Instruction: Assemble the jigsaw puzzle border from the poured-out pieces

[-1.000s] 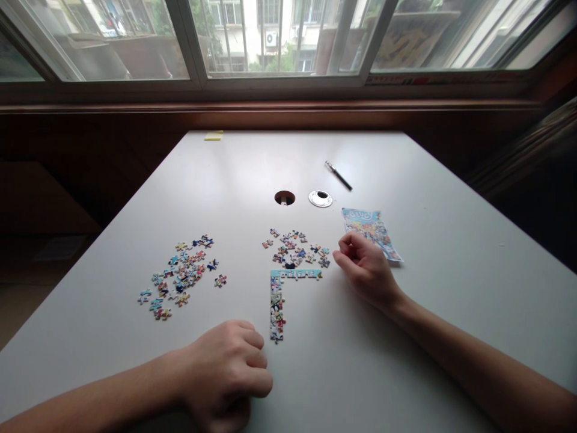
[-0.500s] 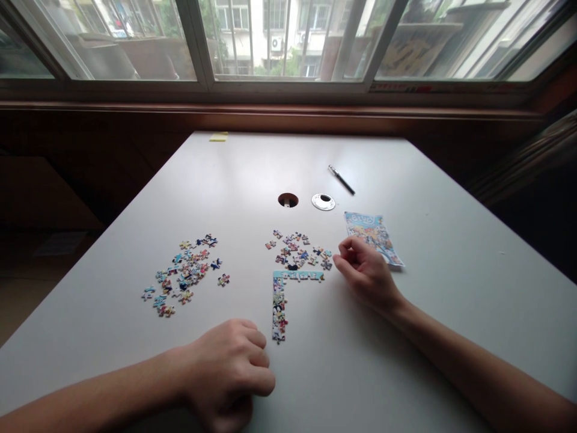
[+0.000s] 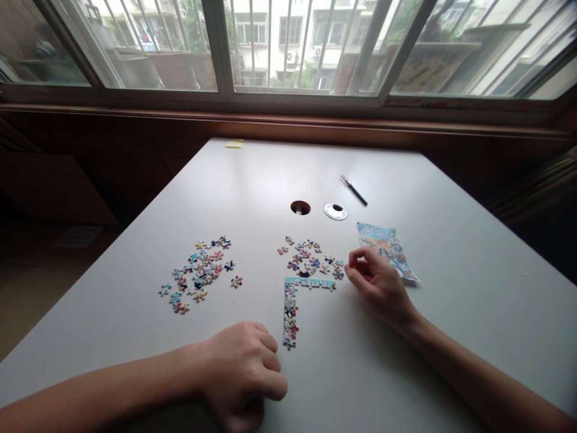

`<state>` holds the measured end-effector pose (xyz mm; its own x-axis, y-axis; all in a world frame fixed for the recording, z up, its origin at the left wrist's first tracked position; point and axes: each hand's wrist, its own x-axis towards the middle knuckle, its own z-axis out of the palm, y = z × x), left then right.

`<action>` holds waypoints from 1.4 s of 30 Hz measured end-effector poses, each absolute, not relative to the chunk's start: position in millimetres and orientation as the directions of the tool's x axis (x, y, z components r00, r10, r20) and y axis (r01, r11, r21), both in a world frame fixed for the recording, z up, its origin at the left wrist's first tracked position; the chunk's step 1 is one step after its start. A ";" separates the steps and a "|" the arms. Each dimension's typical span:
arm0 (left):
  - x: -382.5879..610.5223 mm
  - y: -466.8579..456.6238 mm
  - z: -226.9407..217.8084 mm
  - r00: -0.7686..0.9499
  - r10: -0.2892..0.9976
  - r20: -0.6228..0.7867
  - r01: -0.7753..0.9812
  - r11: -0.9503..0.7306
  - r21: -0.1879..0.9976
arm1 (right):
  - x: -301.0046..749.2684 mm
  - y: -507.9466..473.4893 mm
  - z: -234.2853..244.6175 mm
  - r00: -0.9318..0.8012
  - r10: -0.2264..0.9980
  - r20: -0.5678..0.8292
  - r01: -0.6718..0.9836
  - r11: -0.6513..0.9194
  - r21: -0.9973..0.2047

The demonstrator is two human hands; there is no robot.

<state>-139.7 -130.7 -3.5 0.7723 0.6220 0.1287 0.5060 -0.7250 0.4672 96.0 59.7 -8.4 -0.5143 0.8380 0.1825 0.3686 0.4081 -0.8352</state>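
Observation:
Joined puzzle pieces form an L-shaped border: a light-blue top strip (image 3: 311, 281) and a colourful side strip (image 3: 290, 316) running down from its left end. My left hand (image 3: 246, 370) rests curled on the table, left of the side strip's lower end; its fingertips and palm are hidden. Just right of the top strip is my right hand (image 3: 378, 285), thumb and index finger pinched, with no piece visible between them. Loose puzzle pieces (image 3: 311, 258) lie above the strip. A larger group of loose pieces (image 3: 202, 270) is spread out farther left.
A colourful picture sheet (image 3: 387, 246) lies partly behind my right hand. Farther back on the white table (image 3: 270, 174) are a pen (image 3: 354, 190), a round metal cover (image 3: 336, 211) and a cable hole (image 3: 300, 208). A yellow sticky note (image 3: 234, 144) sits near the far edge.
The camera view has shifted, so the whole scene appears slightly farther right and lower. Both hands keep nearly the same pose and place beside the puzzle.

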 end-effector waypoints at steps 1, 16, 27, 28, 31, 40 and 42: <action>-139.7 -130.7 -3.1 0.773 0.621 0.131 0.504 -0.726 0.468 | 96.4 59.7 -7.7 -0.523 0.828 0.201 0.390 0.443 -0.807; -142.9 -128.8 -6.3 0.782 0.593 0.192 0.482 -0.771 0.416 | 15.1 124.9 24.7 -0.882 0.416 0.223 0.354 0.896 -0.269; -147.9 -128.3 6.3 0.699 0.672 0.244 0.392 -0.645 0.655 | 14.5 93.3 38.1 -0.788 0.592 0.170 0.451 0.743 -0.494; -148.0 -128.6 7.6 0.625 0.733 0.267 0.388 -0.589 0.709 | 20.1 79.4 40.4 -0.783 0.599 0.166 0.428 0.713 -0.554; -146.2 -128.7 13.0 0.285 0.909 0.303 0.447 -0.406 0.797 | 42.7 26.0 39.5 -0.817 0.568 0.093 0.335 0.600 -0.727; -139.2 -127.1 8.6 0.310 0.872 0.378 0.636 -0.486 0.600 | 81.3 -46.4 7.1 -0.849 0.502 0.165 0.201 0.596 -0.778; -139.4 -126.6 5.2 0.337 0.861 0.382 0.647 -0.506 0.571 | 81.5 -44.7 6.3 -0.852 0.496 0.170 0.192 0.597 -0.779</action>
